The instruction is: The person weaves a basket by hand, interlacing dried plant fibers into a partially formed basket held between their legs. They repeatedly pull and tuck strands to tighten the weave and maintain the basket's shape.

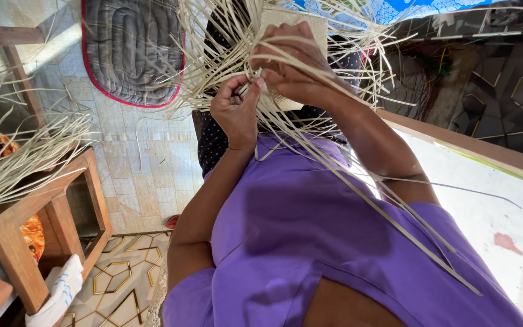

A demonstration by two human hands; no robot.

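A half-woven piece of pale straw (295,24) is held up in front of my purple shirt (310,242), with several long loose strips (358,188) fanning out from it and trailing down over my chest. My left hand (235,112) pinches strips at the lower edge of the weave, fingers curled shut around them. My right hand (292,63) lies just above and to the right, closed over the woven part with strips running across its fingers. The two hands touch at the fingertips. The weave's centre is hidden behind my hands.
A grey quilted cushion with a red border (131,48) lies on the pale tiled floor (146,181). A wooden stool (49,212) stands at left under another bundle of straw strips (19,151); a white cloth (62,290) lies beside it. A wooden beam (467,145) runs at right.
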